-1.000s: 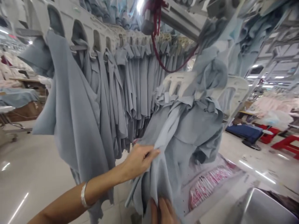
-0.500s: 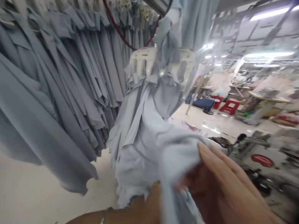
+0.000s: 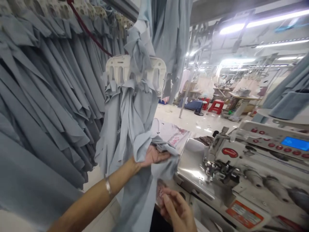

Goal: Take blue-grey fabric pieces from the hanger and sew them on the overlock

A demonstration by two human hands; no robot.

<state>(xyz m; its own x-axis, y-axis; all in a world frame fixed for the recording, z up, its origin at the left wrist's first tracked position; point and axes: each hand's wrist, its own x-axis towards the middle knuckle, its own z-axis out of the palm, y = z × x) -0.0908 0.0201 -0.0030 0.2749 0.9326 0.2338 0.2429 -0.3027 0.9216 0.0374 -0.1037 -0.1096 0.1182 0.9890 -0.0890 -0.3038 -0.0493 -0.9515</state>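
My left hand (image 3: 153,156) lies palm up under a gathered grey-blue cloth garment (image 3: 137,129), which hangs from a white plastic hanger clip (image 3: 135,69) and drapes over the fingers. Below it, my right hand (image 3: 177,207) has curled fingers beside a pink-printed packet (image 3: 160,193), partly hidden by the hand. Whether that hand holds anything is hard to see. A white piece of cloth with a pink label (image 3: 172,137) lies just beyond my left hand.
An industrial overlock sewing machine (image 3: 241,164) with a steel plate (image 3: 190,161) stands at the right. A rack of hanging grey-blue shirts (image 3: 48,87) fills the left. Red stools (image 3: 216,106) and worktables stand across the glossy floor.
The view has swung right, bringing the sewing machine into sight. My right hand has dropped away from the cloth, and my left hand now shows palm up beneath it.
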